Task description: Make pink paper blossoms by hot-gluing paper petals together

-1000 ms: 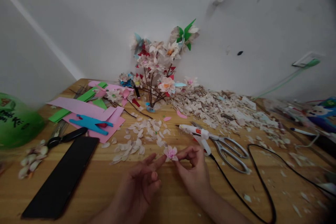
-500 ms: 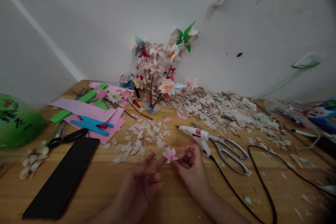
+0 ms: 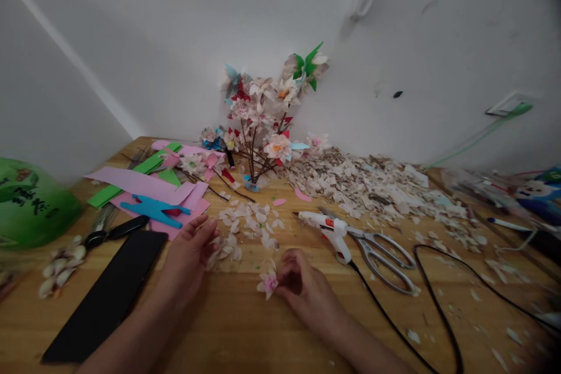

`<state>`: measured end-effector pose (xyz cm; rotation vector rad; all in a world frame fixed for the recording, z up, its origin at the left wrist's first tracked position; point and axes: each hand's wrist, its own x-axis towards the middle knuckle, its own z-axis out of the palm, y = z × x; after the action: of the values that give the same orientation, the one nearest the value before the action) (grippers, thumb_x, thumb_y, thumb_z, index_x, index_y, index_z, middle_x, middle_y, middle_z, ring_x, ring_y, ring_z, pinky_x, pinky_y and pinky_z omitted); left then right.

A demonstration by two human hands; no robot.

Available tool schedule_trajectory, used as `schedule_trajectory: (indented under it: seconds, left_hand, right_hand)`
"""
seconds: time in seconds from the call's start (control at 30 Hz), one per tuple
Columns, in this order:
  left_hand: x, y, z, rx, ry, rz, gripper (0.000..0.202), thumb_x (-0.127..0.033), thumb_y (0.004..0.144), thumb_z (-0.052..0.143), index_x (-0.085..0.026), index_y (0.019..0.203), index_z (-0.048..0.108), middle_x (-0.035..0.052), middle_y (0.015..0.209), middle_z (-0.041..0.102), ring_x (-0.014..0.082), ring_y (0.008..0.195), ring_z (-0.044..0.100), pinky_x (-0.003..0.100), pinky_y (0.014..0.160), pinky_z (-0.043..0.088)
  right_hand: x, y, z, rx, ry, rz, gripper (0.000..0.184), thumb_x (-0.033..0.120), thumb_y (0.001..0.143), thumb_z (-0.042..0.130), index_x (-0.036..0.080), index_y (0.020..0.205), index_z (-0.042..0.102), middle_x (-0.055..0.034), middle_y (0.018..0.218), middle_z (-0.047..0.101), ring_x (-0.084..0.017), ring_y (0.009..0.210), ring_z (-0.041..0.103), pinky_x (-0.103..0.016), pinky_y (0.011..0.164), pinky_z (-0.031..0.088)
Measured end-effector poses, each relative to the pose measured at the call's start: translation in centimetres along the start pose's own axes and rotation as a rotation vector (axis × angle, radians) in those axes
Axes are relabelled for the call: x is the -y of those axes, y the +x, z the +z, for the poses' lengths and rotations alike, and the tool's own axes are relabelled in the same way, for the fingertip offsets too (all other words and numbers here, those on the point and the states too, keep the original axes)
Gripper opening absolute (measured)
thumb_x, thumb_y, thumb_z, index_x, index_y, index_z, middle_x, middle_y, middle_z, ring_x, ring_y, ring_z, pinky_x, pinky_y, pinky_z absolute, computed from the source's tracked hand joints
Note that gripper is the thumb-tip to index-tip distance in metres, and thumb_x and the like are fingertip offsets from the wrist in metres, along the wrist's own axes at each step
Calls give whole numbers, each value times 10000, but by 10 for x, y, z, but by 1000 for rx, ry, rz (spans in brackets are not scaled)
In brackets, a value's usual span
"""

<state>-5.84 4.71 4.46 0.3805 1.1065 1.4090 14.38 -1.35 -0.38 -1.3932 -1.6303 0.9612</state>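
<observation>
A small handmade flower (image 3: 267, 284) with white petals and a pink middle is pinched between the thumb and fingers of my right hand (image 3: 307, 289), just above the wooden table. My left hand (image 3: 189, 257) is at the left side of a loose spread of white petals (image 3: 249, 219). Its fingers are loosely bent and apart, and I see nothing held in them. A white hot glue gun (image 3: 326, 228) lies right of the petals, beside silver scissors (image 3: 385, 257).
Behind stands a bunch of handmade flowers on twigs (image 3: 258, 123). A heap of dry petals (image 3: 368, 181) covers the back right. At left lie a black phone (image 3: 105, 298), coloured paper (image 3: 144, 178) and a green container (image 3: 35, 204). A black cord (image 3: 438, 298) loops at right.
My left hand has moved away from the flower, left and up to the loose petals. My right hand has shifted slightly left and down with the flower, which is now tilted.
</observation>
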Motion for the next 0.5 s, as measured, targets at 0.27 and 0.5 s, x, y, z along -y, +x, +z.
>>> schedule_trajectory:
  seconds: [0.27, 0.5]
  left_hand:
    - [-1, 4, -3, 73, -5, 35, 213, -135, 594, 750, -139, 648, 544, -86, 515, 475, 15, 386, 425, 92, 354, 400]
    - [1, 6, -5, 105, 32, 81, 277, -216, 536, 791, -145, 651, 550, -94, 523, 466, 13, 417, 407, 104, 415, 425]
  right_hand:
    - [3, -2, -2, 108, 21, 62, 505, 9, 630, 609, 272, 1030, 450, 19, 807, 690, -190, 739, 640, -346, 702, 478]
    - [8, -5, -14, 211, 1, 8, 717, -28, 587, 620, 286, 1192, 400, -16, 983, 671, -217, 931, 611, -417, 861, 438]
